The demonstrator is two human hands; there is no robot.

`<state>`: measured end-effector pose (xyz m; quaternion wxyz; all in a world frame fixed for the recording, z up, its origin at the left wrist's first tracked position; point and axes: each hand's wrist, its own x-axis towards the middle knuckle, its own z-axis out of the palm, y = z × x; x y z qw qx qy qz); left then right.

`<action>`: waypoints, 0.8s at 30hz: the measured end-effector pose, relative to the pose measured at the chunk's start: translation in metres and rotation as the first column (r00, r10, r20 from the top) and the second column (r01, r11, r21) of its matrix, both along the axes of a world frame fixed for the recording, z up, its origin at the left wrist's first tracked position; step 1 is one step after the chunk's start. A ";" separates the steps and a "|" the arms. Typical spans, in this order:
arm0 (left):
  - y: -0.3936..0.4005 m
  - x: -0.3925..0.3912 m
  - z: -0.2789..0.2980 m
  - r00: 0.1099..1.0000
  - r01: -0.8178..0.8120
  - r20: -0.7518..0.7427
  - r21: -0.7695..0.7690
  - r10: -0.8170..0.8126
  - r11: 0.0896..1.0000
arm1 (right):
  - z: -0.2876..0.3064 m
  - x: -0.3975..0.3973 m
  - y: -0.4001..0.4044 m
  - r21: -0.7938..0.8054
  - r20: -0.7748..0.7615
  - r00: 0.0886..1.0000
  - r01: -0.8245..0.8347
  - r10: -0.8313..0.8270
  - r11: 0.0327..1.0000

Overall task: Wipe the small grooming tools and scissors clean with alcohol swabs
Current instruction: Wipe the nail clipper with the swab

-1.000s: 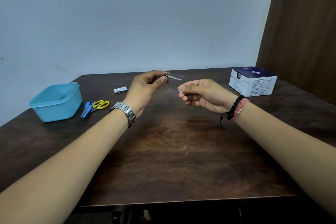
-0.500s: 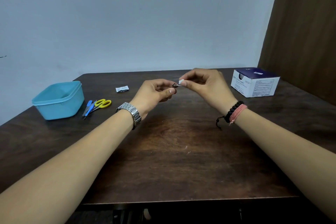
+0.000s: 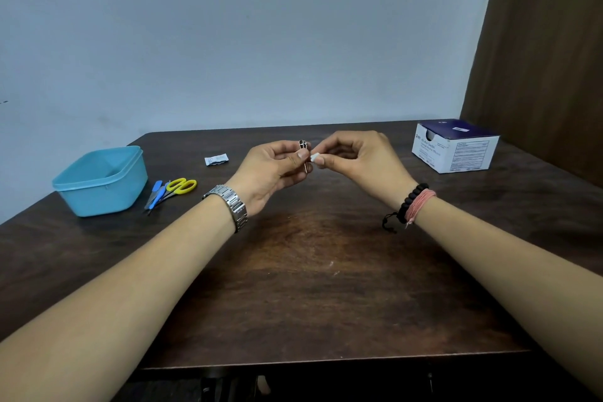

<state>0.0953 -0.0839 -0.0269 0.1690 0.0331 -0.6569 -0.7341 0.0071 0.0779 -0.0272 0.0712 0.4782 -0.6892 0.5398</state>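
My left hand pinches a small metal nail clipper upright above the middle of the table. My right hand holds a small white alcohol swab at its fingertips, pressed against the clipper's side. Yellow-handled scissors and two blue-handled grooming tools lie together on the table at the left.
A light blue plastic tub stands at the left, beside the scissors. A torn white swab wrapper lies behind my left hand. A blue and white swab box sits at the back right. The dark wooden table meets a wall behind.
My two hands came together from being apart. The clipper turned from pointing right to standing upright, and the swab now touches it.
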 end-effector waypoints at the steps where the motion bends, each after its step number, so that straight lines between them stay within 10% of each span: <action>1: 0.000 0.000 0.001 1.000 0.006 -0.006 0.014 -0.006 1.000 | 0.000 -0.001 0.000 -0.007 0.011 1.000 -0.005 0.005 1.000; 24: 0.001 -0.001 0.000 0.992 0.000 -0.124 -0.095 -0.012 0.995 | -0.004 -0.011 -0.002 -0.013 0.271 0.963 0.001 0.002 1.000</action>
